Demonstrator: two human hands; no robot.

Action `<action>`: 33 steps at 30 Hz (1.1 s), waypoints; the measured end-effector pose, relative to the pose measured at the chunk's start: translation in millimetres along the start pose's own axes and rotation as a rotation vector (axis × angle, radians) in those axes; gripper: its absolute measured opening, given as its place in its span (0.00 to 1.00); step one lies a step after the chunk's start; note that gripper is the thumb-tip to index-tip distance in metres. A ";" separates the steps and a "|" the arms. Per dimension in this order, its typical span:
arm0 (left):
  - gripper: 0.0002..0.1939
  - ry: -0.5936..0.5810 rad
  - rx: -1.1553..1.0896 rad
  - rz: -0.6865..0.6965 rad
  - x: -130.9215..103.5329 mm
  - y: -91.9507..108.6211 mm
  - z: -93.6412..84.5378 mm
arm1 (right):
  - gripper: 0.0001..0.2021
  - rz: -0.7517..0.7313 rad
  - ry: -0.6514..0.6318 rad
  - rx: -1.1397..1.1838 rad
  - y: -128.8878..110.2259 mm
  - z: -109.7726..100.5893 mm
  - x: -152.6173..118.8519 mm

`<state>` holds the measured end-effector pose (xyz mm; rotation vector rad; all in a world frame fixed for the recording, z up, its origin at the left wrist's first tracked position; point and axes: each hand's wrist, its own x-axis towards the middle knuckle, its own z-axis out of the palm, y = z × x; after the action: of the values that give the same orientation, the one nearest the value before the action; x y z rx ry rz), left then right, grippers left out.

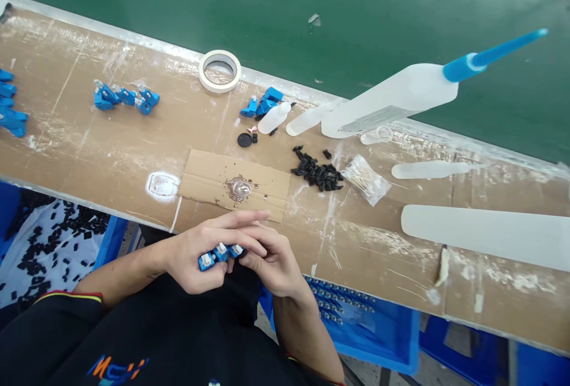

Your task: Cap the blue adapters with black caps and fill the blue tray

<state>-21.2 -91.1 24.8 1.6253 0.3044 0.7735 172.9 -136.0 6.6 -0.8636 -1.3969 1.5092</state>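
Held low in front of my body, my left hand (189,258) is closed round a short row of small blue plastic parts (221,252) with white tops. My right hand (278,258) meets it from the other side, its thumb and fingers closed at the right end of the row. Fingers of both hands overlap and cover part of the pieces. Just beyond them lies a cardboard strip (200,175) bearing a blob of clear, wet-looking glue (240,189). A heap of small black parts (317,171) lies to the right of it.
Groups of blue parts (127,98) and a tape roll (205,71) lie at the back left. White bottles, including a large blue-nozzled bottle (392,98), and a bag of cotton swabs (366,179) are on the right. Below the bench edge are blue bins (383,338).
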 end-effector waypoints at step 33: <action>0.44 0.355 0.213 0.114 3.2 -10.0 22.3 | 0.18 -0.503 0.589 -0.447 17.3 14.7 -2.3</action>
<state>-2.5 -104.2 15.7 1.7099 0.5660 1.1523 157.8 -143.3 -8.8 -1.0185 -1.3694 0.5047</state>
